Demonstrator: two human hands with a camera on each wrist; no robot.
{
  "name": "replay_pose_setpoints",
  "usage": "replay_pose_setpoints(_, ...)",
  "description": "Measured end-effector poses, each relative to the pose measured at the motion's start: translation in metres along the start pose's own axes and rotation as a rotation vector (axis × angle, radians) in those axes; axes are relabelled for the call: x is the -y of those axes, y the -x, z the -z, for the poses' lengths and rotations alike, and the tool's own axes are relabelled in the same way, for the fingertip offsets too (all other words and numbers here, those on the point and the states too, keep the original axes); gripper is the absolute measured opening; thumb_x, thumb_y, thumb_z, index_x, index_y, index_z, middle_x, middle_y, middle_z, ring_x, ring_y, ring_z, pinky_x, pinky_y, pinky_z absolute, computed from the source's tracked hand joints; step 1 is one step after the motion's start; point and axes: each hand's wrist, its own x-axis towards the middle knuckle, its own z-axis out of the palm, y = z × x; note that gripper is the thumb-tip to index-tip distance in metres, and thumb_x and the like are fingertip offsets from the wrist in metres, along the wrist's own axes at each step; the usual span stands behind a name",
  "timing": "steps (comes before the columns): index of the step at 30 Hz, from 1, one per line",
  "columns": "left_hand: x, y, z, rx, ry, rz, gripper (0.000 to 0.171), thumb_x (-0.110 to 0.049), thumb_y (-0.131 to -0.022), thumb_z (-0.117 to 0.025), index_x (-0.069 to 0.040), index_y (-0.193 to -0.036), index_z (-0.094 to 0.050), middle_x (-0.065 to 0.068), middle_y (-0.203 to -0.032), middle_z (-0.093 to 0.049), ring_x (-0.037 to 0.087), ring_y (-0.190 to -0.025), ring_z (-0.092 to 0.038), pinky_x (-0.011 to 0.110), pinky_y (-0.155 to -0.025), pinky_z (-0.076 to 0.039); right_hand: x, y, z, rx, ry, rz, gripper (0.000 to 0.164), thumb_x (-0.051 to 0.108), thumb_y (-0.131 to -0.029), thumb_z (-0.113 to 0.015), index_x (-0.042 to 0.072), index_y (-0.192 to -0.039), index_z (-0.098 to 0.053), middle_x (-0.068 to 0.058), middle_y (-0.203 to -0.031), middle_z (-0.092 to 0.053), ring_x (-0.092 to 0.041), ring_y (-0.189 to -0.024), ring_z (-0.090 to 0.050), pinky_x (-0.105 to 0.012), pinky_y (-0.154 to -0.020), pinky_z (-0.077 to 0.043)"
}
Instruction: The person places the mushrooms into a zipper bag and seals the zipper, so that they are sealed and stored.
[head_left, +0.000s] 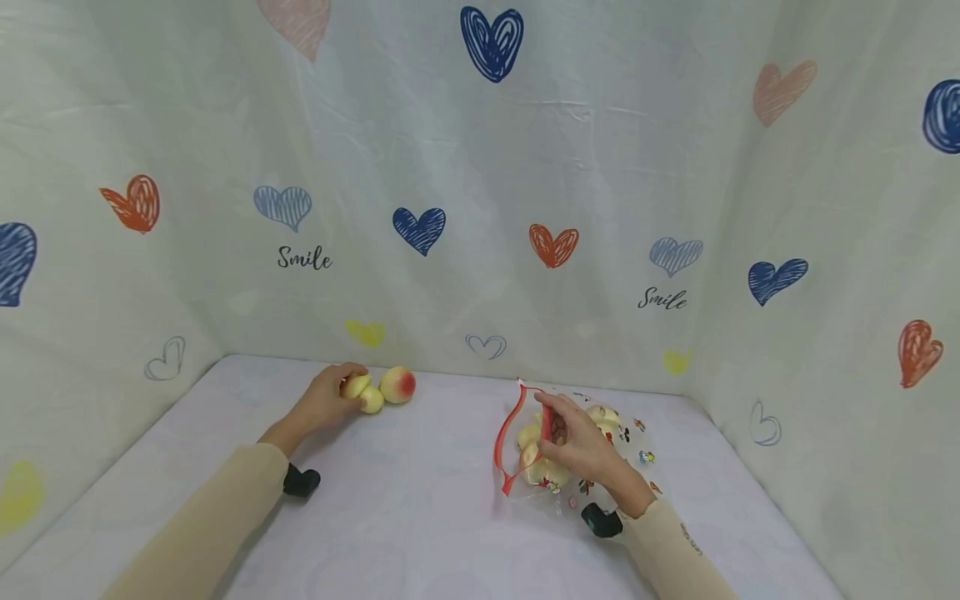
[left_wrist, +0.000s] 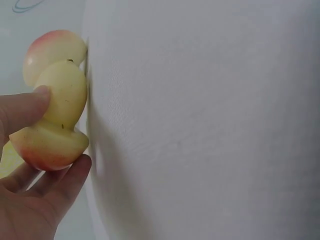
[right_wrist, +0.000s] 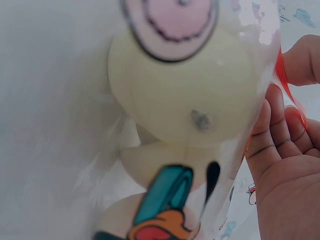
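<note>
My left hand [head_left: 330,398] is at the back left of the table, its fingers curled round a pale yellow fruit with a red blush [left_wrist: 47,147]. Its thumb lies against a smaller yellow fruit [left_wrist: 62,92] beside it. Just past these sits a red-cheeked peach [head_left: 397,385]. On the right, my right hand [head_left: 581,442] grips the red-edged mouth of a clear zip bag [head_left: 508,433] with cartoon prints. The bag's mouth gapes toward the left. Inside it lie several pale yellow fruits [right_wrist: 175,85], seen through the plastic in the right wrist view.
A white cloth covers the table [head_left: 405,517]. Behind and at both sides hangs a pale curtain [head_left: 480,150] printed with hearts and "Smile". Dark wrist cameras sit on both sleeves, the left one [head_left: 302,481] close over the cloth.
</note>
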Motion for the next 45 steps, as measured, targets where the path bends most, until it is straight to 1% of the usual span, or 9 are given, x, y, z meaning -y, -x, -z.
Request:
replay_pose_setpoints(6, -0.007, 0.008, 0.001, -0.001, 0.047, 0.012, 0.047, -0.007, -0.081, -0.073, -0.001, -0.125, -0.056, 0.021, -0.123, -0.054, 0.034, -0.104, -0.05, 0.047, -0.088, -0.043, -0.001, 0.0, 0.0, 0.002, -0.015, 0.004, 0.07, -0.001, -0.079, -0.073, 0.012, -0.141, -0.044, -0.003, -0.099, -0.047, -0.019, -0.084, -0.047, -0.021, -0.063, -0.044)
replay_pose_setpoints(9, -0.012, 0.012, 0.001, 0.002, 0.052, 0.013, 0.048, -0.008, -0.081, -0.074, -0.002, -0.125, -0.056, 0.019, -0.12, -0.054, 0.034, -0.102, -0.05, 0.045, -0.085, -0.044, 0.003, 0.001, 0.0, 0.0, -0.003, -0.013, 0.07, -0.002, -0.079, -0.073, 0.01, -0.142, -0.043, -0.004, -0.1, -0.047, -0.021, -0.085, -0.048, -0.021, -0.064, -0.044)
replay_pose_setpoints(15, -0.017, 0.02, -0.001, 0.004, 0.055, -0.006, 0.048, -0.007, -0.079, -0.076, -0.003, -0.123, -0.057, 0.014, -0.11, -0.054, 0.03, -0.096, -0.05, 0.037, -0.078, -0.044, 0.027, 0.006, 0.006, 0.012, -0.012, -0.001, 0.068, -0.007, -0.079, -0.069, 0.0, -0.14, -0.042, -0.013, -0.099, -0.048, -0.03, -0.084, -0.049, -0.022, -0.064, -0.043)
replay_pose_setpoints(20, -0.022, 0.027, -0.004, 0.009, 0.097, -0.014, 0.048, -0.007, -0.079, -0.077, -0.005, -0.123, -0.057, 0.012, -0.108, -0.053, 0.031, -0.098, -0.053, 0.034, -0.077, -0.046, 0.04, 0.009, 0.009, 0.018, -0.014, 0.006, 0.066, -0.007, -0.08, -0.068, -0.001, -0.139, -0.042, -0.013, -0.098, -0.048, -0.031, -0.084, -0.048, -0.022, -0.064, -0.044)
replay_pose_setpoints(28, -0.035, 0.039, -0.012, -0.01, 0.121, -0.065, 0.048, -0.005, -0.078, -0.077, -0.005, -0.123, -0.057, 0.014, -0.111, -0.054, 0.031, -0.099, -0.056, 0.032, -0.076, -0.049, 0.039, 0.009, 0.009, 0.021, -0.018, 0.016, 0.066, -0.007, -0.08, -0.068, -0.001, -0.14, -0.042, -0.013, -0.099, -0.048, -0.031, -0.084, -0.048, -0.023, -0.064, -0.044)
replay_pose_setpoints(33, -0.046, 0.044, -0.02, 0.007, 0.161, -0.086, 0.049, -0.004, -0.077, -0.077, -0.005, -0.123, -0.058, 0.015, -0.113, -0.054, 0.029, -0.097, -0.056, 0.027, -0.073, -0.05, 0.039, 0.009, 0.01, 0.034, -0.024, 0.014, 0.066, -0.007, -0.08, -0.068, -0.002, -0.14, -0.041, -0.015, -0.1, -0.048, -0.032, -0.083, -0.048, -0.023, -0.063, -0.043)
replay_pose_setpoints(38, -0.057, 0.044, -0.029, 0.007, 0.2, -0.119, 0.049, -0.002, -0.076, -0.078, -0.005, -0.121, -0.06, 0.015, -0.114, -0.055, 0.027, -0.095, -0.056, 0.024, -0.071, -0.051, 0.04, 0.01, 0.01, 0.04, -0.022, 0.013, 0.065, -0.007, -0.081, -0.068, -0.001, -0.14, -0.041, -0.016, -0.1, -0.047, -0.033, -0.083, -0.048, -0.023, -0.063, -0.042)
replay_pose_setpoints(41, -0.062, 0.043, -0.034, 0.008, 0.21, -0.148, 0.048, -0.002, -0.075, -0.078, -0.004, -0.12, -0.06, 0.015, -0.114, -0.055, 0.027, -0.096, -0.055, 0.024, -0.071, -0.051, 0.041, 0.009, 0.01, 0.036, -0.02, 0.008, 0.065, -0.007, -0.081, -0.068, -0.001, -0.14, -0.041, -0.016, -0.099, -0.047, -0.032, -0.084, -0.048, -0.023, -0.063, -0.042)
replay_pose_setpoints(45, -0.067, 0.042, -0.04, 0.02, 0.239, -0.162, 0.049, 0.0, -0.074, -0.079, -0.005, -0.12, -0.06, 0.013, -0.115, -0.055, 0.027, -0.098, -0.054, 0.025, -0.072, -0.052, 0.039, 0.009, 0.009, 0.033, -0.017, 0.006, 0.065, -0.007, -0.081, -0.068, 0.0, -0.14, -0.042, -0.015, -0.098, -0.047, -0.03, -0.084, -0.047, -0.022, -0.063, -0.043)
